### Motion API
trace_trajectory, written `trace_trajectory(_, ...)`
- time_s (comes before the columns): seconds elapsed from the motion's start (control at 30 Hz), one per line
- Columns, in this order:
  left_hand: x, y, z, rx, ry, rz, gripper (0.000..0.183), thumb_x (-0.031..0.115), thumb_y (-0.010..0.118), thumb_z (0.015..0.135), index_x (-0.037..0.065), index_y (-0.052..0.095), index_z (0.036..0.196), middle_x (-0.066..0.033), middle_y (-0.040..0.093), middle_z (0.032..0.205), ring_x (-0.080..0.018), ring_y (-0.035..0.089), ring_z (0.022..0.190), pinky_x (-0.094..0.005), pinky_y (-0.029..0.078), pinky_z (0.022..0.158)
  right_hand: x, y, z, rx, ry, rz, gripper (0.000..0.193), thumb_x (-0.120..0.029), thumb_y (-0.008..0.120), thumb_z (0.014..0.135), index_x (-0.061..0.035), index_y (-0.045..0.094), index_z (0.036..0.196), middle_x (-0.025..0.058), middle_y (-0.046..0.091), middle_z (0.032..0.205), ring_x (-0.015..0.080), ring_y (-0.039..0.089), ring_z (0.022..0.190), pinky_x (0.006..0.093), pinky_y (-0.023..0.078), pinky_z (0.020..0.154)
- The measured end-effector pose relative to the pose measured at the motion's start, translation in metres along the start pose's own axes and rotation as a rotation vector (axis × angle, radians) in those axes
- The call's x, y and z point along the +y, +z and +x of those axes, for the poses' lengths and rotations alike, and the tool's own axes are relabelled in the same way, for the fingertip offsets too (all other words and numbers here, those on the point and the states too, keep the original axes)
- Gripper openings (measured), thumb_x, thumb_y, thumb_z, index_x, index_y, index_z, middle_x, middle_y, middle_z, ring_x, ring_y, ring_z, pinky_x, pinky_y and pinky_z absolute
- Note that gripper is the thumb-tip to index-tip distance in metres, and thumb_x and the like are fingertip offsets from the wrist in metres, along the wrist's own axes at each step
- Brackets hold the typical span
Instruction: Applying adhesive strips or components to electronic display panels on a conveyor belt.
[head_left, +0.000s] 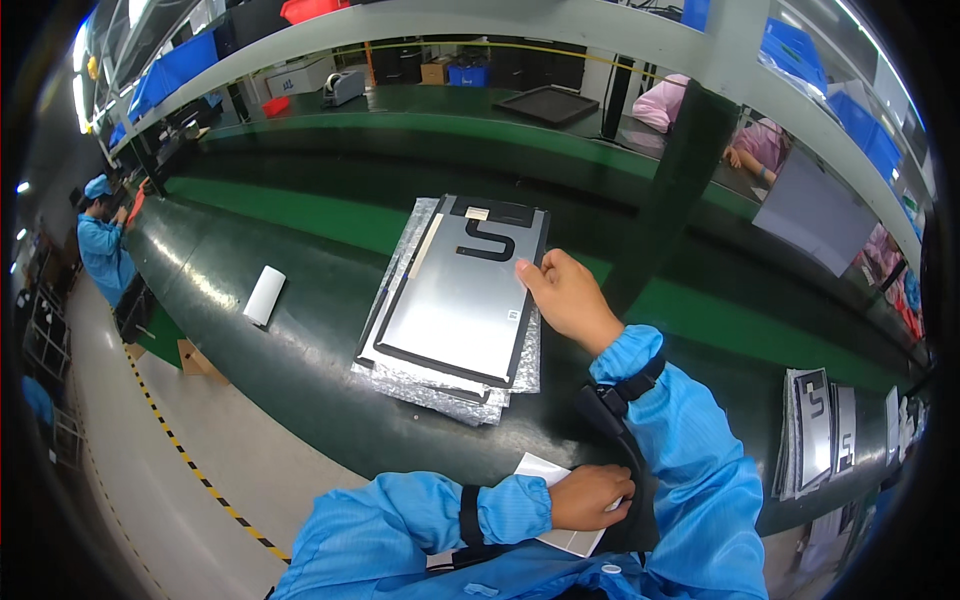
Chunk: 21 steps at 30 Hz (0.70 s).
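Note:
A stack of flat silver display panels (450,310) with black edges lies in the middle of the bench, with silvery bubble wrap (425,398) under and between them. The top panel carries a black S-shaped strip. At its right edge is my right hand (572,298), thumb on the upper face and fingers curled round the side, gripping it. My left hand (590,497) rests near the bench's front edge, over a white sheet (545,468). Its fingers are curled, and a small whitish bit shows between them; what it is I cannot make out.
A white roll (264,295) lies on the dark green bench (210,265) to the left. More panels (812,430) stand at the far right. A grey post (690,170) rises behind the stack. Co-workers in blue (103,245) and pink (660,103) are nearby.

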<state>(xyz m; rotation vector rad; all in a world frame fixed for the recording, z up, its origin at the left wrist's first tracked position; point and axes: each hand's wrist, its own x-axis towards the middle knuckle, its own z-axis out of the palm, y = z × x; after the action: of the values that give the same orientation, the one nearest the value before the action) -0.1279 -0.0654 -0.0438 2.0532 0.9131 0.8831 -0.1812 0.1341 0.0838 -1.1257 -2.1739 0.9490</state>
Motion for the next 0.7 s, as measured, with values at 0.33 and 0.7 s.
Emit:
trace_trajectory(0.33,-0.002,0.002,0.003,0.005,0.034,0.037,0.021,0.021,0.067,0.089,0.001,0.066,0.095,-0.0156,0.063,0.092,-0.0367,0.065,0.087,-0.0459,0.053,0.077,-0.021,-0.014,-0.018,-0.163,0.233,0.754,0.039,-0.024,0.059,0.104,0.0053,0.046,0.125,0.0142,0.067,0.083,0.0163,0.061,0.051,0.0291,0.049,0.044)
trace_trajectory(0.7,-0.006,0.004,-0.001,0.013,0.053,0.034,0.021,0.022,0.066,0.089,0.002,0.066,0.095,-0.0156,0.063,0.095,-0.0373,0.064,0.088,-0.047,0.053,0.076,0.001,0.008,-0.009,0.133,0.029,0.545,0.035,-0.018,0.068,0.098,0.0043,0.057,0.122,0.0051,0.066,0.086,0.0132,0.062,0.072,0.0281,0.049,0.063)
